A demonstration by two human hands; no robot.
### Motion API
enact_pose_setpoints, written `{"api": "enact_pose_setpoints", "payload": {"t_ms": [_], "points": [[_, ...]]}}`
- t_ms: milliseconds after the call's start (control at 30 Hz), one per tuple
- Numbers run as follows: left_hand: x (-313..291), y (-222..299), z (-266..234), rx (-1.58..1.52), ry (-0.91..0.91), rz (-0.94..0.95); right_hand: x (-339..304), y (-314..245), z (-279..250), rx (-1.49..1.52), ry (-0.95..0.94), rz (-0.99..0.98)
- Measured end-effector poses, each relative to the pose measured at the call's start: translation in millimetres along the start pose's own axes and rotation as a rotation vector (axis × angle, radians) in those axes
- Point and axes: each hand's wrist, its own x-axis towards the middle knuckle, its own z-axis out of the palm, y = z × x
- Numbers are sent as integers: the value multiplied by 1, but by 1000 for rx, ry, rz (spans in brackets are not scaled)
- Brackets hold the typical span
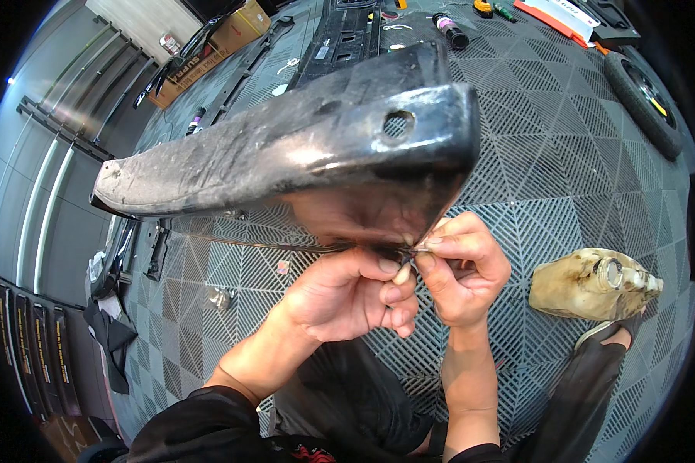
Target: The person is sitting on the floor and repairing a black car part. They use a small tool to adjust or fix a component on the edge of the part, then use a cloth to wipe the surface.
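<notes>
A long, glossy black car body panel (pixel 232 166), dusty along its upper face, stretches from the left to just above my hands. Near its right end is a round hole (pixel 398 125). My left hand (pixel 351 297) is closed at the panel's lower edge, thumb and fingertips pinched together there. Right beside it, my right hand (pixel 467 270) pinches at the panel's lower right corner. Whatever lies between its fingertips is too small to make out. A thin dark strip (pixel 286 247) runs along the lower edge toward my left fingers.
To the right sits a yellowed, stained plastic tank (pixel 575 287); a foot (pixel 622 332) rests close to it. A spare wheel (pixel 645 104) lies farther back. Behind the panel are a dark bottle (pixel 449 31), black car parts (pixel 336 42) and a cardboard box (pixel 239 31). Grey grid tiles (pixel 548 193) cover the floor.
</notes>
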Motion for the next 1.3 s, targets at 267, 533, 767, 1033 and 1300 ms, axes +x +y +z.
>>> {"api": "enact_pose_setpoints", "payload": {"t_ms": [267, 533, 767, 1033, 1300], "points": [[0, -1, -5, -24, -12, -3, 0, -1, 1, -56, 3, -41], [2, -2, -8, -22, -55, 9, -2, -2, 3, -87, 16, -67], [2, -2, -6, -20, -51, 17, -3, 0, 3, -76, 13, -58], [2, -1, -6, -11, -49, 14, -4, -2, 2, -149, 10, -91], [2, -2, -8, 2, -46, 18, -2, -3, -3, -42, -12, -21]]}}
